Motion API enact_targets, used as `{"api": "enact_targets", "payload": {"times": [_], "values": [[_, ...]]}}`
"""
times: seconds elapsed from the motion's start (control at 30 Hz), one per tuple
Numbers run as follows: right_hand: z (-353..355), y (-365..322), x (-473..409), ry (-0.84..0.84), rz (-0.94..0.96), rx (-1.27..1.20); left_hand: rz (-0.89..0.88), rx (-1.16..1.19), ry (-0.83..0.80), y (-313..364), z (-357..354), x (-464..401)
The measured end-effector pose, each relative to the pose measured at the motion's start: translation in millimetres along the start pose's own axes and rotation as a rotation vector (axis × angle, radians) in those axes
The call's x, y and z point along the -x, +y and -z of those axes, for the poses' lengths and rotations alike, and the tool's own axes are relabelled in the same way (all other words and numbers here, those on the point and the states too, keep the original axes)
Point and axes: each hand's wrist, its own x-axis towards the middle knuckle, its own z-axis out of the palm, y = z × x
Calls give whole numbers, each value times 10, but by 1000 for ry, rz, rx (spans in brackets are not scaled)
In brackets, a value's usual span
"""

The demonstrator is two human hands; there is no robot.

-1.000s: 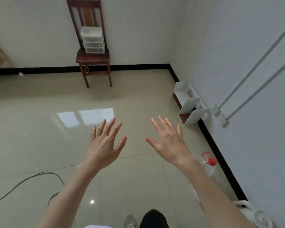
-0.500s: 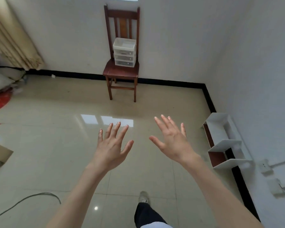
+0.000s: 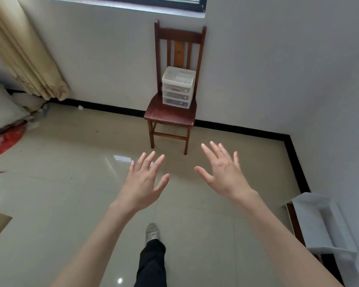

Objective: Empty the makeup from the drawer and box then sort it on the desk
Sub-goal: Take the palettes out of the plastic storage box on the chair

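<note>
Both hands (image 3: 142, 183) (image 3: 224, 175) spread, drawer box (image 3: 178, 88) well beyond.

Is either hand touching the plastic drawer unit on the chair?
No. The left hand and right hand hover open, apart from the drawer unit on the chair.

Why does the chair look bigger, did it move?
No. The chair still touches the wall; the camera came closer and turned.
</note>
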Motion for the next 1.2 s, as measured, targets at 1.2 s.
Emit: {"api": "enact_targets", "payload": {"times": [1.2], "values": [[83,1109,-7520,-228,3,85,153,86,-306,-1657,-373,-7361]]}}
